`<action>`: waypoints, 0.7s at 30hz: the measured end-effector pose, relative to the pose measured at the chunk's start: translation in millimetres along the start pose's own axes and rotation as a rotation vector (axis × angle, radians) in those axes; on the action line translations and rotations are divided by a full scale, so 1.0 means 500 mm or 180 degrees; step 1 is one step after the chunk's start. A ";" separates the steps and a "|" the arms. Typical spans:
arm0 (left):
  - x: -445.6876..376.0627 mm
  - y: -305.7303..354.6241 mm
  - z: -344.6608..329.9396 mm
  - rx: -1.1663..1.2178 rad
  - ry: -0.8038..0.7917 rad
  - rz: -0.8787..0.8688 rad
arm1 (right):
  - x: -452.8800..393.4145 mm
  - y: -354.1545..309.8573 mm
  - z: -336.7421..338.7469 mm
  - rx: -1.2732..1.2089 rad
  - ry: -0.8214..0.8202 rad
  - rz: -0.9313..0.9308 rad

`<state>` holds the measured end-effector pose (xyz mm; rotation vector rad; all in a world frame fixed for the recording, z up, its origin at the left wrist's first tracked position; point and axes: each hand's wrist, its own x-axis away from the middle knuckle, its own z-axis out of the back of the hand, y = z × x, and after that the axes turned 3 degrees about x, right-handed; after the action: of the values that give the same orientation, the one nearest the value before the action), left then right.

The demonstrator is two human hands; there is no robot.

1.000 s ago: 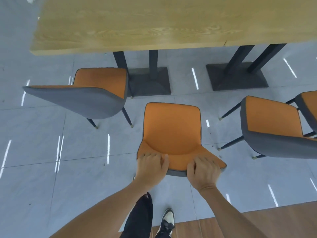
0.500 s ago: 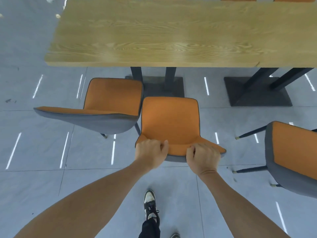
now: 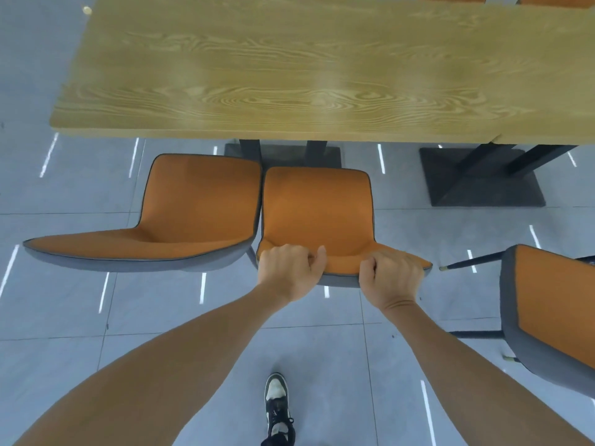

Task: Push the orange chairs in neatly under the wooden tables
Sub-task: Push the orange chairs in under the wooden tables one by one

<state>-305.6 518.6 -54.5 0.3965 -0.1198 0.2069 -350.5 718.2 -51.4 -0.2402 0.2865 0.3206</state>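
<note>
Ahead of both hands: orange-upholstered grey-shelled chair point(image 3: 317, 217), short of light wooden table point(image 3: 289, 69) | left hand point(image 3: 288, 273), right hand point(image 3: 391, 278) clamped on backrest top | step: pushing in | next: straight shove, clearing neighbouring orange chair point(image 3: 180, 214) just left.

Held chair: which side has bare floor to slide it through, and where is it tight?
Held chair: open floor on its right, up to the right chair. Tight on its left, against the left chair. Ahead, the table's pedestal base sits close.
</note>
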 end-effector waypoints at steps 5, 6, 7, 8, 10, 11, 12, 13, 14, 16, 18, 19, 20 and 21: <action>-0.050 0.027 -0.005 0.0076 -0.0108 -0.0162 | -0.055 0.039 -0.006 0.0024 -0.0064 0.0001; -0.054 0.024 -0.006 0.0071 -0.0092 -0.0168 | -0.057 0.038 -0.008 0.0030 -0.0023 0.0029; -0.055 0.022 -0.008 0.0070 -0.0080 -0.0161 | -0.056 0.038 -0.010 0.0036 0.0024 0.0050; -0.056 0.022 -0.007 0.0063 -0.0076 -0.0157 | -0.058 0.039 -0.010 0.0039 0.0059 0.0073; -0.064 0.023 -0.006 0.0042 -0.0072 -0.0167 | -0.068 0.042 -0.011 0.0018 0.0036 0.0078; -0.068 0.023 -0.005 0.0024 -0.0070 -0.0171 | -0.071 0.042 -0.011 0.0002 -0.0029 0.0056; -0.071 0.022 -0.002 0.0002 -0.0065 -0.0167 | -0.074 0.042 -0.011 -0.0004 -0.0128 0.0029; -0.075 0.018 0.001 -0.0008 -0.0077 -0.0152 | -0.077 0.039 -0.013 0.0015 -0.0275 0.0004; -0.080 0.012 0.003 -0.0011 -0.0112 -0.0127 | -0.082 0.036 -0.016 0.0072 -0.0461 -0.0014; -0.081 0.009 0.007 -0.0050 -0.0225 -0.0047 | -0.087 0.033 -0.012 0.0181 -0.0872 0.0002; -0.078 0.018 0.013 -0.0060 -0.0457 0.0117 | -0.089 0.041 0.000 -0.0003 -0.1386 0.0090; -0.075 0.025 0.018 -0.0042 -0.0601 0.0222 | -0.086 0.049 0.011 -0.0153 -0.1627 0.0121; -0.071 0.033 0.025 -0.0017 -0.0768 0.0322 | -0.077 0.060 0.024 -0.0283 -0.1758 0.0105; -0.067 0.041 0.031 -0.0024 -0.0931 0.0376 | -0.061 0.075 0.038 -0.0347 -0.1766 0.0084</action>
<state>-343.9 525.2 -38.0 0.4109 -0.4324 0.2641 -386.7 749.5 -31.1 -0.2452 -0.2761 0.4157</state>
